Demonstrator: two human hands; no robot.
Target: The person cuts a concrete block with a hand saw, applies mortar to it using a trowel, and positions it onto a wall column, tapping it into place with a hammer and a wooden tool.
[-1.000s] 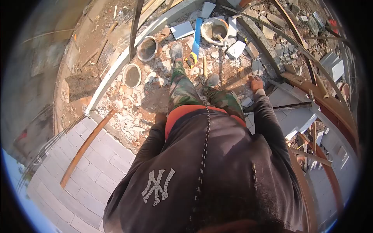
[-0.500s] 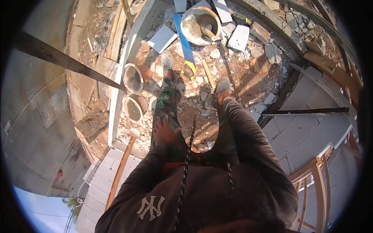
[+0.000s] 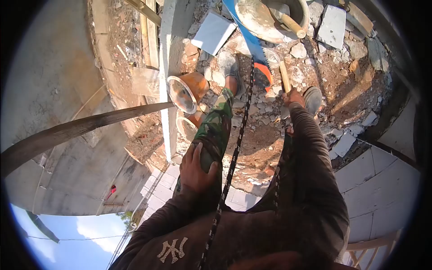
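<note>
My left hand (image 3: 197, 170) rests on my left knee over the camouflage trousers (image 3: 220, 119), its fingers spread and holding nothing. Down by my right shoe (image 3: 312, 100), my right hand (image 3: 294, 97) is closed at the near end of a light wooden handle (image 3: 285, 75). Whatever sits at that end is hidden by the hand. To the left of the handle lies a handsaw (image 3: 252, 42) with a blue blade and an orange-edged grip. Beyond them stands a mortar-stained bucket (image 3: 256, 20) with a wooden-handled tool (image 3: 291, 23) inside.
Two orange buckets (image 3: 198, 85) lie tipped beside my left leg, near a pale concrete beam (image 3: 166, 81). White block pieces (image 3: 332, 27) and broken rubble cover the ground. A long timber (image 3: 85, 123) reaches in from the left. Block walls (image 3: 373, 180) stand to the right.
My right arm has stretched down and its hand has come to the wooden handle on the ground. My body has leaned forward, and the view has shifted. My left hand stays on my leg.
</note>
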